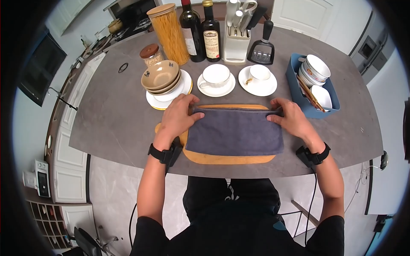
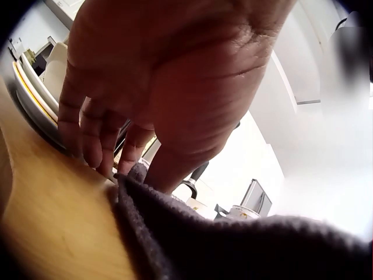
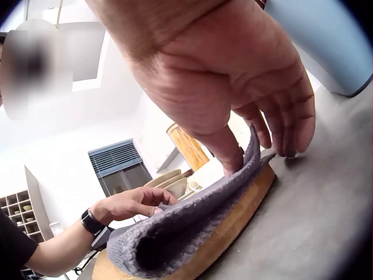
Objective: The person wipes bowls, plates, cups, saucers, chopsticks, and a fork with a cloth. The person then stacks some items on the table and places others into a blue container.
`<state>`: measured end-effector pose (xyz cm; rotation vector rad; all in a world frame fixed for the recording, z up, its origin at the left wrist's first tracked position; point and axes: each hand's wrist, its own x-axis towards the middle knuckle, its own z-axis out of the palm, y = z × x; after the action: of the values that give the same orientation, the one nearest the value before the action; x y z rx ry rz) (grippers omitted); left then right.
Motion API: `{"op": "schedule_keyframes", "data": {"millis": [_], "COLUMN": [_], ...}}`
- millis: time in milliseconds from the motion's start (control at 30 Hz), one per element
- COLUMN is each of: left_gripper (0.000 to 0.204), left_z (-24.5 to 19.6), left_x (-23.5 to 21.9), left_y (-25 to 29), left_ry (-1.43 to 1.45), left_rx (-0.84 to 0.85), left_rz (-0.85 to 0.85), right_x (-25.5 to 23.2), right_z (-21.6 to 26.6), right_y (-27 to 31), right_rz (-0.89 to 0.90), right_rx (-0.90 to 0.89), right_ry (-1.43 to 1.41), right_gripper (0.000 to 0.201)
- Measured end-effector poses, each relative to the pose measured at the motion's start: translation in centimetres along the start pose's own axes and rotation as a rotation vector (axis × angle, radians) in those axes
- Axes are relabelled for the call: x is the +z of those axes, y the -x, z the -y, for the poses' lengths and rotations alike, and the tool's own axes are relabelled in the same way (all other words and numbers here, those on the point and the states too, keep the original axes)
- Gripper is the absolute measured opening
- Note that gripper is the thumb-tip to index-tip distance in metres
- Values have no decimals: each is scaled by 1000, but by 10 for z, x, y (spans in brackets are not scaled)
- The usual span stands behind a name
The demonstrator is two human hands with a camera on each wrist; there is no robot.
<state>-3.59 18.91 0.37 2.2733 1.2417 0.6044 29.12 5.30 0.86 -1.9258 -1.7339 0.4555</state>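
A folded grey-purple towel (image 1: 235, 131) lies across a wooden cutting board (image 1: 230, 159), covering most of it. My left hand (image 1: 179, 116) pinches the towel's far left corner between thumb and fingers. At the far right corner, my right hand (image 1: 292, 117) pinches it the same way. In the right wrist view the towel (image 3: 192, 219) is doubled over, its fold rounded and loose above the board (image 3: 233, 224). The left wrist view has the towel's edge (image 2: 145, 216) lifted a little beside the bare wood (image 2: 64, 216).
Stacked brown bowls (image 1: 160, 76) on white plates stand beyond my left hand. Two white cups (image 1: 215, 77) on saucers sit past the board. A blue bin (image 1: 294, 85) with bowls and chopsticks is near my right hand. Bottles (image 1: 211, 40), a pasta jar (image 1: 168, 34) and a knife block (image 1: 235, 47) line the back.
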Motion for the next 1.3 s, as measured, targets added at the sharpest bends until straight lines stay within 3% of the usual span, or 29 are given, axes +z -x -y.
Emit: {"op": "schedule_keyframes", "data": {"millis": [67, 167, 400, 467, 500, 567, 600, 667, 700, 800, 933, 1033, 1167, 1233, 1300], "left_gripper": [32, 27, 19, 17, 17, 18, 18, 19, 19, 20, 28, 32, 37, 42, 47], "left_z": [6, 6, 3, -2, -6, -20, -26, -37, -42, -55, -37, -27, -49, -62, -76], "left_x": [0, 2, 1, -3, -7, -19, -25, -36, -40, -46, -24, -8, -14, -8, 16], "left_y": [-3, -6, -4, -6, -6, -3, -1, 8, 13, 49, 98, 122, 124, 116, 108], "left_ry": [-29, -31, -54, 145, 144, 182, 182, 206, 219, 205, -46, -88, -165, -112, -159], "left_rx": [14, 12, 73, -77, -77, 18, 18, 190, 276, 191, 183, 208, 216, 285, 302], "left_rz": [113, 76, 92, 117, 116, -92, -92, -233, -303, -229, -81, 26, 13, 29, 43], "right_x": [4, 1, 5, -1, -5, -17, -23, -39, -45, -43, -13, -3, -13, -10, 0], "right_z": [-10, -10, -24, -21, -18, -7, 2, 22, 27, 33, 12, 11, 21, 23, 18], "right_y": [-5, -11, -17, -19, -20, -21, -19, -12, -6, 25, 71, 93, 97, 83, 62], "right_rz": [4, 122, 105, 54, 53, -50, -49, -160, -165, -210, -22, -14, 29, -63, -127], "right_rx": [-31, 80, 39, 14, 14, -23, -23, -76, -84, -203, -326, -295, -188, 85, 121], "right_ry": [-70, -94, -219, -325, -325, -492, -493, -523, -492, -338, -26, -24, -72, -231, -196], "right_gripper": [39, 36, 27, 22, 22, 17, 17, 14, 15, 17, 22, 23, 23, 31, 35]}}
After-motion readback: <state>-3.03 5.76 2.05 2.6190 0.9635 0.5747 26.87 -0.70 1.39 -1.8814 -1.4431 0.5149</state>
